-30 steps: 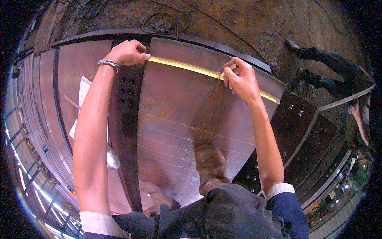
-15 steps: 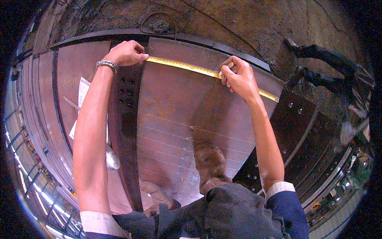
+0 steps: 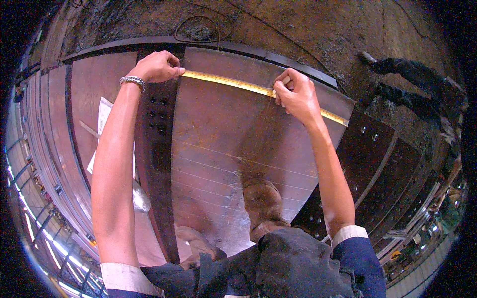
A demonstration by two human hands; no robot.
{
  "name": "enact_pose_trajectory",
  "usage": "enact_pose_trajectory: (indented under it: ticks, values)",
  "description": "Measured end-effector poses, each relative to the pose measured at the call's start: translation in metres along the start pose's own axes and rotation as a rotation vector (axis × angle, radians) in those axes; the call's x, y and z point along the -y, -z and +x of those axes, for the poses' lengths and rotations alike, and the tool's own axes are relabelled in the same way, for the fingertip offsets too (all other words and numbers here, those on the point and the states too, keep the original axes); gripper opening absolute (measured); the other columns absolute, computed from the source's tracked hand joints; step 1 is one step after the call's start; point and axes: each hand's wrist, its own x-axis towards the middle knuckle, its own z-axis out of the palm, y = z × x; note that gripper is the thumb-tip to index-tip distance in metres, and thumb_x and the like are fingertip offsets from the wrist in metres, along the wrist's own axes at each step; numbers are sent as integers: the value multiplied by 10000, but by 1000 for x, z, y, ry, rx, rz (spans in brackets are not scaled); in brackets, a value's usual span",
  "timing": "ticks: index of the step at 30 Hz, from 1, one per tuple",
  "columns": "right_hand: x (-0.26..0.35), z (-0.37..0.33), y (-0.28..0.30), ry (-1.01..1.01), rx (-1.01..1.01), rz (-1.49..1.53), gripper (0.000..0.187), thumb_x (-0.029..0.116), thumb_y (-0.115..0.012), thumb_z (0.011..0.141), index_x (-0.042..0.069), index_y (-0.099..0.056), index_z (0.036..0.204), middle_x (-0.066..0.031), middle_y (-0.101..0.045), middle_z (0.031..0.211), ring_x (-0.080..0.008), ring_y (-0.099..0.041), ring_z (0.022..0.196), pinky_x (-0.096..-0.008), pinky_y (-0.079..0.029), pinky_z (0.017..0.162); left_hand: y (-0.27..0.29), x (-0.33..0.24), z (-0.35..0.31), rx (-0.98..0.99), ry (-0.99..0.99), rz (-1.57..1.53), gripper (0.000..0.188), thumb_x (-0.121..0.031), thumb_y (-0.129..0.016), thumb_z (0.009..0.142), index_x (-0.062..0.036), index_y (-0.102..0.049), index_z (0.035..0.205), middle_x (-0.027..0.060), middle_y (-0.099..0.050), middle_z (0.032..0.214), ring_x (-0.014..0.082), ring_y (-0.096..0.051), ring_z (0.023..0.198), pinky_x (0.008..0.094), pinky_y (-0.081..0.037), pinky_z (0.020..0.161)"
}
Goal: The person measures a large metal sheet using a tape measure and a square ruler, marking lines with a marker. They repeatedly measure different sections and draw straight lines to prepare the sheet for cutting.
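Note:
A yellow measuring tape [image 3: 226, 81] stretches across the far part of a reddish-brown steel plate [image 3: 208, 124]. My left hand [image 3: 156, 67] pinches the tape's left end near the plate's left edge. Closed around a short white stick of chalk [image 3: 286, 80], my right hand [image 3: 301, 97] rests at the tape, right of its middle. The chalk's lower tip meets the tape's edge. Beyond that hand the tape runs on to the plate's right edge. Several thin pale lines [image 3: 208, 166] cross the plate nearer to me.
My boot [image 3: 262, 196] stands on the plate. Dark steel strips with bolt holes [image 3: 158, 116] flank it. Left of it lie white papers [image 3: 104, 111] and a silvery rounded object [image 3: 141, 197]. A cable loop [image 3: 198, 27] lies on the dirt floor; another person's legs [image 3: 410, 82] are at right.
My right hand has shifted very slightly left along the tape, with the chalk in it. My left hand stays put. The other person's legs and body have moved a little.

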Motion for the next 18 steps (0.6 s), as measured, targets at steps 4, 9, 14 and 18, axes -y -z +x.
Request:
enact_pose_trajectory:
  ticks: [4, 9, 14, 18]
  values:
    - [10, -2, -4, 74, -93, -115, 140, 138, -663, 838, 10, -613, 865, -165, -690, 727, -318, -704, 681, -413, -541, 653, -4, 5, 2, -18, -28, 1, 567, -475, -690, 843, -5, -687, 1160, 150, -742, 1000, 285, -695, 1000, 391, -512, 933]
    - [19, 8, -2, 322, -622, -178, 132, 137, -651, 888, 36, -579, 845, -182, -677, 710, -326, -709, 680, -429, -546, 622, -5, 10, 6, -28, -73, 21, 533, -456, -681, 848, -9, -696, 1138, 148, -743, 989, 290, -702, 976, 395, -523, 909]
    - [17, 1, 23, -18, -179, 274, 115, 138, -622, 909, 24, -619, 891, -48, -674, 672, -100, -616, 539, -276, -476, 470, -6, 7, 3, -53, -23, 28, 475, -456, -665, 843, -75, -724, 1120, 125, -731, 1081, 298, -676, 1053, 394, -511, 944]
    - [11, -3, 19, -125, 160, 317, 130, 148, -618, 894, 18, -629, 885, -44, -665, 677, -90, -582, 515, -242, -446, 448, -3, 6, 2, 0, -28, 11, 488, -450, -687, 847, -40, -713, 1112, 144, -738, 1009, 280, -701, 953, 390, -523, 895]
